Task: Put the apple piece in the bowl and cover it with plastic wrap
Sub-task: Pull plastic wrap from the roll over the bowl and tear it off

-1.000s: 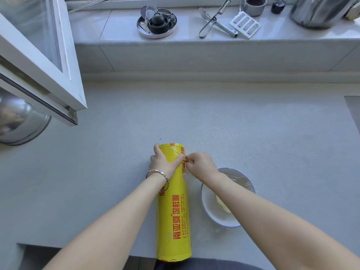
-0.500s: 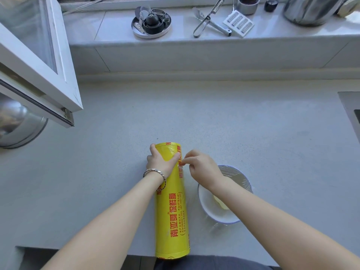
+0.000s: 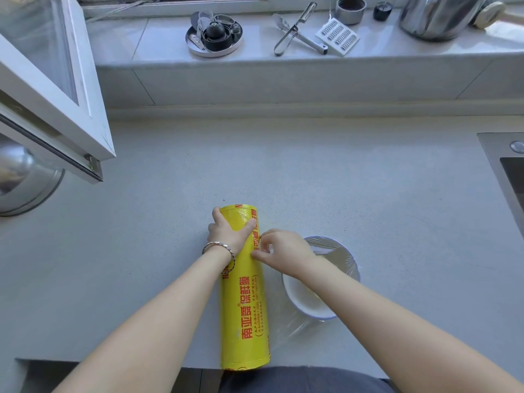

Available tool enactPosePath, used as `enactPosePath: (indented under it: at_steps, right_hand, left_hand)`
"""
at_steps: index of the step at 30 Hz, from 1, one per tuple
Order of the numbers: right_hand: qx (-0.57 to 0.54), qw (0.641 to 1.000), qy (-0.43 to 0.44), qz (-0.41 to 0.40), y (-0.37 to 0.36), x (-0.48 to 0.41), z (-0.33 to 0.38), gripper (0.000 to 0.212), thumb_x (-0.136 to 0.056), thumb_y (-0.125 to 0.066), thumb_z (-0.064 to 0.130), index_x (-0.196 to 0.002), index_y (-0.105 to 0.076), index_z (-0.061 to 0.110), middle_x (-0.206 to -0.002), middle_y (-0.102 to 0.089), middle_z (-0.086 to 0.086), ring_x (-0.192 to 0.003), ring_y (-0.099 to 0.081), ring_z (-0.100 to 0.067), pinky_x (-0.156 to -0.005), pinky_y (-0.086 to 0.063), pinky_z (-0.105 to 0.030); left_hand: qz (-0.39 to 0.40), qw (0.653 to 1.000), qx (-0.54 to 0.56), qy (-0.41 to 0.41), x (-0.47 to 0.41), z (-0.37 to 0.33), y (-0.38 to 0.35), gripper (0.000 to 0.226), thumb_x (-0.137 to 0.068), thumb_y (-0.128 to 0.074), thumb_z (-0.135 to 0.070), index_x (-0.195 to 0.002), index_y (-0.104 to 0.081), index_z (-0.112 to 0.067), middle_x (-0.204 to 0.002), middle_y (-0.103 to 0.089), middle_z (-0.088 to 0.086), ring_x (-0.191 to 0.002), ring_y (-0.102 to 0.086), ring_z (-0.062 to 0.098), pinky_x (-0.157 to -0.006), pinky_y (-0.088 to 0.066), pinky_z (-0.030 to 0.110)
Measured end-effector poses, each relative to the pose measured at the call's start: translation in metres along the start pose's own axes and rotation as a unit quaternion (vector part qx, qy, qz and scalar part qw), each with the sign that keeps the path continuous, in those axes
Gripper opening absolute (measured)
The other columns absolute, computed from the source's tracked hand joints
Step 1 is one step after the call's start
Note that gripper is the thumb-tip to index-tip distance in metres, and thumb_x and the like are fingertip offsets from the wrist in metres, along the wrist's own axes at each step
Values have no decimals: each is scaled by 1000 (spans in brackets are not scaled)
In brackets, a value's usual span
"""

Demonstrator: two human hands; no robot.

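A long yellow plastic wrap roll (image 3: 246,307) with red lettering lies on the grey counter, pointing away from me. My left hand (image 3: 226,232) presses down on its far end, thumb across the top. My right hand (image 3: 280,251) pinches the clear film at the roll's right side. Just right of the roll stands a white bowl (image 3: 300,300) with a blue rim, and clear film (image 3: 337,252) is stretched over its far half. My right forearm crosses above the bowl and hides most of its inside, so the apple piece is barely visible.
An open window frame (image 3: 56,103) juts over the counter at left, with a steel pot (image 3: 22,182) under it. The back ledge holds a round tray of small parts (image 3: 214,34), tongs (image 3: 292,29), a white grater (image 3: 337,36) and a steel kettle (image 3: 436,15). A sink edge (image 3: 507,171) shows at right.
My right hand has slid a little toward me along the roll's right side, still pinching film. The left hand stays on the roll's far end. The camera has tilted slightly.
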State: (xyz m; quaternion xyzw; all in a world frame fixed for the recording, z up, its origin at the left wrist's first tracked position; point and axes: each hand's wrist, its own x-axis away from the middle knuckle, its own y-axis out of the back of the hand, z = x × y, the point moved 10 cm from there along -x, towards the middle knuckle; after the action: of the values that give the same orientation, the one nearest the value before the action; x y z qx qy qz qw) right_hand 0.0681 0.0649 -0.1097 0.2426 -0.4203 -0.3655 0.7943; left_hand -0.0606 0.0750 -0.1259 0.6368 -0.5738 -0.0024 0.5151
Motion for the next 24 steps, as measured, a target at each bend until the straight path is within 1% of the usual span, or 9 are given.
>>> enactPosePath:
  at_steps: [2, 5, 9, 11, 13, 15, 17, 21, 24]
  right_hand:
    - [-19, 1000, -8, 1, -2, -3, -2, 29, -85, -52, 35, -62, -48, 18, -93, -68, -12, -89, -59, -31, -71, -40, -33]
    - [-17, 999, -15, -30, 1, -1, 0, 23, -83, -47, 24, -65, -53, 12, -83, -67, -21, -77, -55, -36, -62, -33, -33]
    - [3, 999, -1, -48, 0, -6, 3, 23, -70, -27, 24, -55, -37, 11, -88, -70, -23, -72, -53, -39, -66, -25, -30]
    - [-7, 999, -9, -40, -3, -10, 1, 25, -74, -29, 22, -49, -28, 16, -85, -68, -22, -71, -50, -36, -69, -27, -30]
    - [8, 999, -19, -44, -1, -10, -2, 26, -81, -41, 19, -55, -38, 18, -88, -63, -14, -85, -57, -35, -80, -36, -30]
    - [26, 997, -17, -65, 5, -8, -4, 11, -81, -48, 22, -87, -54, 14, -105, -61, -8, -99, -57, -30, -91, -37, -35]
    - [17, 998, 2, -63, 5, -2, -5, 30, -82, -46, 18, -110, -55, 14, -119, -57, -6, -109, -54, -27, -95, -33, -36]
    - [2, 992, 92, -88, 3, 9, 8, 51, -73, -25, 12, -97, -69, 15, -115, -62, -6, -110, -54, -26, -92, -32, -35]
    - [-3, 991, 111, -73, 1, 14, 11, 47, -71, -30, 6, -80, -75, 16, -103, -69, -9, -98, -63, -29, -86, -41, -41]
  left_hand:
    - [5, 1000, 4, -3, -1, 1, 0, 94, -79, -60, -50, -144, -2, -16, -142, -32, 23, -126, -41, 38, -102, -36, 46]
    - [5, 1000, 3, -8, -2, 0, -1, 94, -78, -61, -50, -144, -4, -15, -142, -33, 22, -126, -42, 39, -102, -36, 46]
    - [11, 1000, 13, -9, -3, 1, -1, 94, -78, -62, -49, -144, -3, -16, -143, -33, 21, -126, -42, 38, -102, -37, 46]
    - [10, 1000, 24, -10, -5, 3, 1, 94, -78, -62, -49, -143, -5, -16, -143, -34, 20, -126, -43, 37, -103, -39, 46]
    - [8, 1000, 29, -8, -6, 5, 1, 93, -77, -63, -50, -143, -5, -17, -142, -36, 20, -124, -44, 38, -103, -39, 47]
    - [4, 1000, 26, -10, -5, 4, 1, 93, -77, -63, -50, -143, -6, -16, -141, -36, 20, -123, -45, 38, -102, -40, 47]
    - [-2, 1000, 20, -9, -4, 3, -1, 93, -77, -62, -50, -143, -6, -16, -140, -36, 21, -123, -44, 38, -102, -40, 46]
    - [-6, 1000, 6, -5, -4, 1, -1, 93, -78, -61, -50, -143, -6, -16, -139, -36, 21, -124, -44, 39, -101, -39, 47]
    - [-5, 1000, 2, -7, -4, 2, -1, 93, -78, -61, -51, -143, -5, -16, -140, -35, 21, -124, -43, 39, -101, -39, 47]
